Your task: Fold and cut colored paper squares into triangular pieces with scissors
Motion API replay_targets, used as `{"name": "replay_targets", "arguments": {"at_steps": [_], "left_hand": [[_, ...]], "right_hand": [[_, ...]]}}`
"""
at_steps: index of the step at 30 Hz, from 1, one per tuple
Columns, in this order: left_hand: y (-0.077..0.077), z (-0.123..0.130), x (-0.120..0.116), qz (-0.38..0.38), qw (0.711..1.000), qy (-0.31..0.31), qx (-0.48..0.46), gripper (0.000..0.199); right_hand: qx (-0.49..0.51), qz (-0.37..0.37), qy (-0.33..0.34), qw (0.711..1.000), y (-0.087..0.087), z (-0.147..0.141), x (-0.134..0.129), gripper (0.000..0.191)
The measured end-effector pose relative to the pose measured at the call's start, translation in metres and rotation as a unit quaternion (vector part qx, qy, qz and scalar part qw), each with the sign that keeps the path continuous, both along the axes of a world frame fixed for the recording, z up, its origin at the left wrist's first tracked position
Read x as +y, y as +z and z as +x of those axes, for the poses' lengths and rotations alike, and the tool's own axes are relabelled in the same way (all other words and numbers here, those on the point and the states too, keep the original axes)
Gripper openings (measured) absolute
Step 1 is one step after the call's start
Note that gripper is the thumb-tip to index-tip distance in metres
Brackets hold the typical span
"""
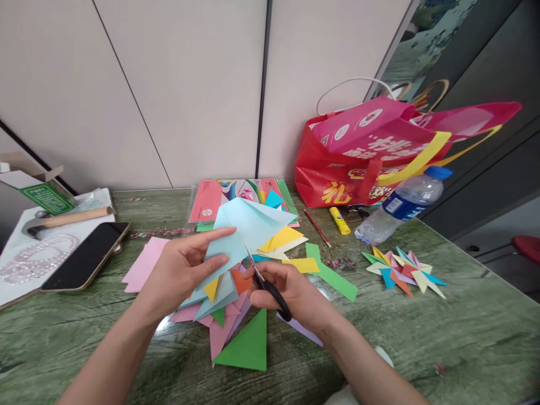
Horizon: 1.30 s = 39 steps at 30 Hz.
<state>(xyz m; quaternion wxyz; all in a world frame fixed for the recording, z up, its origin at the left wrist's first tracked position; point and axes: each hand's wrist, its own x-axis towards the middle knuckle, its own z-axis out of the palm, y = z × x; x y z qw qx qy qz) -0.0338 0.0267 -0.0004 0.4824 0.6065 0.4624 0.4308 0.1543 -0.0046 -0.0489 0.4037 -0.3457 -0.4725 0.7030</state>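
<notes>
A light blue sheet of paper (248, 222), creased and partly folded, is pinched at its left edge by my left hand (185, 261), thumb on top. My right hand (291, 289) grips a pair of scissors (274, 295) with black handles, its fingers closed around them. The scissor blades point up and left and meet the lower edge of the blue sheet. Whether they have cut into it I cannot tell. Beneath both hands lies a heap of coloured paper pieces, with a green triangle (247, 346) in front and pink paper (147, 261) at the left.
A folded paper star (407, 270) lies at right, near a tilted water bottle (400, 205), a yellow glue stick (340, 220) and a red pencil (317, 228). Behind stands a red bag (333, 163). A phone (86, 256), a hammer (71, 219) and beads (37, 259) are at left.
</notes>
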Motion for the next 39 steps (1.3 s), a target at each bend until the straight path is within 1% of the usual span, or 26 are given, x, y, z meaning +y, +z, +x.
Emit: {"name": "replay_targets", "arguments": {"at_steps": [10,19,27,33,39], "left_hand": [[0.0002,0.0005,0.0,0.007,1.0,-0.019,-0.007,0.036],[-0.0009,-0.0003,0.001,0.031,0.999,-0.012,0.024,0.036],[0.0053,0.0009,-0.0028,-0.012,0.999,-0.031,0.011,0.036],[0.0057,0.001,-0.0022,-0.018,0.999,-0.042,-0.004,0.035],[0.0048,0.0002,-0.0027,-0.015,0.999,-0.039,-0.013,0.035]], "right_hand": [[0.009,-0.013,-0.003,1.0,0.0021,-0.0013,0.0,0.034],[0.006,-0.018,-0.004,1.0,0.0038,-0.0015,-0.0007,0.034],[0.011,-0.016,0.004,1.0,0.0004,-0.0006,-0.0002,0.032],[0.01,-0.006,0.007,1.0,-0.0014,-0.0009,-0.0007,0.031],[0.005,-0.008,-0.009,1.0,-0.0022,-0.0025,-0.0028,0.033]]}}
